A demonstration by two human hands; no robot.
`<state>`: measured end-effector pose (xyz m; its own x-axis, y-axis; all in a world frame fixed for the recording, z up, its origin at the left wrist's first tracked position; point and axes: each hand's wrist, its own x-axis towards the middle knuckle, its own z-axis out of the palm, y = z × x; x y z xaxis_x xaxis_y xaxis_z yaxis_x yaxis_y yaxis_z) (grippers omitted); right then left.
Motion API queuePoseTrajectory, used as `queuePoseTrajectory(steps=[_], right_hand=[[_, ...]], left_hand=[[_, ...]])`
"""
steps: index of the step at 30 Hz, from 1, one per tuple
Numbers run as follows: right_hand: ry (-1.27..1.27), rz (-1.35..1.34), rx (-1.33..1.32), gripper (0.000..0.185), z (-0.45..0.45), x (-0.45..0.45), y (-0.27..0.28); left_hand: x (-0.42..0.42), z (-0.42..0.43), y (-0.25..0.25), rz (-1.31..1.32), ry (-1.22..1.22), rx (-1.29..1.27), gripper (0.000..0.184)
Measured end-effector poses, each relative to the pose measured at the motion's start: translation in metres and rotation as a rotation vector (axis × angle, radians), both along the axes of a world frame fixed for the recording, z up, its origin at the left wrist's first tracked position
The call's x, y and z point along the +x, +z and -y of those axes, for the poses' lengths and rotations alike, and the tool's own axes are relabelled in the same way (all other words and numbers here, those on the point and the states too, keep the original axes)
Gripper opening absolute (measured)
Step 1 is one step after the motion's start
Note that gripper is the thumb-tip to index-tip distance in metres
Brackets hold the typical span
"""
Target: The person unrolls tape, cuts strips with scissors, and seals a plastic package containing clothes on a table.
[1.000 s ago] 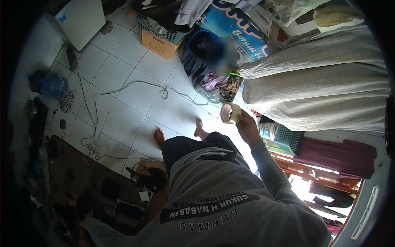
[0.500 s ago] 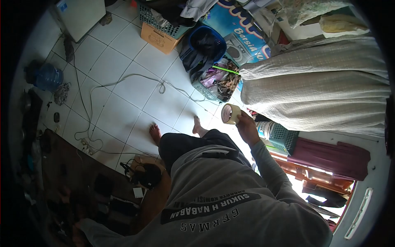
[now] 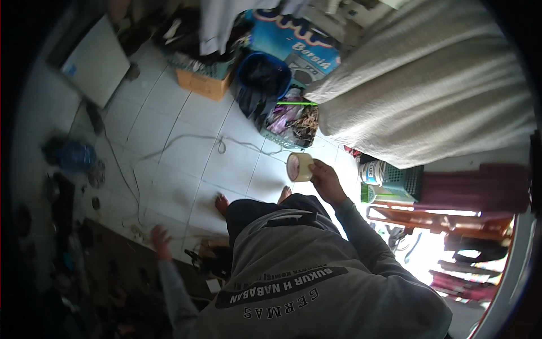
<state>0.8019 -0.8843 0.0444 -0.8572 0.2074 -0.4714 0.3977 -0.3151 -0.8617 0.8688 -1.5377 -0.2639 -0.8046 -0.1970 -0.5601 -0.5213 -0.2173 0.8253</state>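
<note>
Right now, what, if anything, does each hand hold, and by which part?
Right hand: tape, by the edge opposite its visible opening. Left hand: nothing visible, though blurred.

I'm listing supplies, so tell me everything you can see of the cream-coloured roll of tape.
The wide, cream-coloured, ring-shaped roll of tape has a smooth, plastic-looking outer face and a hollow core with a pinkish inner wall. No loose end can be made out. It is held up, core opening toward picture left, above the white tiled floor, its right side gripped by the bare right hand. Nothing else visibly touches it.
</note>
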Motion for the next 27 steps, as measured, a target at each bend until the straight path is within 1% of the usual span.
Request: queuePoseTrajectory(steps=[1,2,3,4,5,6,7,8,10,11,12,14,15,16,18,19,21,22,24,25,26,27], right_hand=[[-0.026,-0.011,0.011,0.039,0.001,0.005,0.01],[0.064,-0.046,0.114,0.039,-0.02,0.019,0.001],[0.099,-0.056,0.251,0.038,-0.031,0.032,0.003],[0.126,-0.059,0.389,0.037,-0.039,0.04,0.009],[0.167,-0.076,0.453,0.036,-0.049,0.049,0.024],[0.202,-0.088,0.518,0.036,-0.061,0.059,0.036],[0.165,-0.157,0.42,0.036,-0.076,0.072,0.029],[0.157,-0.176,0.444,0.037,-0.093,0.086,0.033],[-0.027,-0.179,0.388,0.038,-0.136,0.117,0.045],[-0.075,-0.161,0.481,0.039,-0.162,0.136,0.056],[-0.123,-0.141,0.452,0.038,-0.19,0.155,0.057],[-0.275,-0.148,0.578,0.037,-0.241,0.197,0.047],[-0.364,-0.085,0.516,0.038,-0.264,0.218,0.046],[-0.433,-0.119,0.563,0.041,-0.286,0.238,0.043],[-0.586,0.012,0.602,0.044,-0.322,0.277,0.048],[-0.624,0.018,0.609,0.044,-0.339,0.294,0.05],[-0.835,0.031,0.534,0.044,-0.362,0.328,0.053],[-0.855,0.041,0.544,0.044,-0.373,0.343,0.055],[-0.992,0.015,0.659,0.042,-0.393,0.365,0.059],[-1.042,-0.045,0.693,0.036,-0.404,0.374,0.049],[-1.059,-0.041,0.687,0.036,-0.415,0.38,0.046],[-1.105,-0.056,0.706,0.035,-0.427,0.384,0.043]], left_hand=[[-0.041,-0.088,0.048,-0.008,-0.179,0.062,0.044],[-0.074,-0.18,0.109,-0.126,-0.4,0.021,0.046],[-0.093,-0.251,0.111,-0.168,-0.535,0.116,0.05],[-0.107,-0.321,0.136,-0.329,-0.739,0.214,0.056],[-0.106,-0.398,0.21,-0.427,-0.839,-0.031,0.061],[-0.106,-0.452,0.245,-0.609,-0.969,-0.179,0.067],[-0.103,-0.501,0.278,-0.816,-1.047,-0.2,0.066],[-0.102,-0.541,0.296,-0.968,-1.156,-0.196,0.06],[-0.092,-0.615,0.312,-0.917,-1.249,-0.106,0.052],[-0.087,-0.65,0.315,-1.145,-1.261,-0.189,0.045],[-0.078,-0.683,0.315,-1.189,-1.317,-0.18,0.045],[-0.058,-0.753,0.318,-1.219,-1.421,-0.174,0.041],[-0.042,-0.791,0.328,-1.237,-1.484,-0.157,0.039],[-0.025,-0.825,0.328,-1.241,-1.518,-0.114,0.039],[0.011,-0.897,0.334,-1.485,-1.591,0.021,0.044],[0.032,-0.925,0.342,-1.519,-1.626,0.102,0.048],[0.063,-0.978,0.339,-1.494,-1.697,0.151,0.049],[0.078,-1.003,0.338,-1.467,-1.74,0.171,0.049],[0.1,-1.051,0.337,-1.452,-1.79,0.162,0.045],[0.11,-1.075,0.335,-1.386,-1.825,0.149,0.039],[0.117,-1.099,0.332,-1.32,-1.859,0.13,0.033],[0.122,-1.12,0.329,-1.32,-1.874,0.131,0.033]])
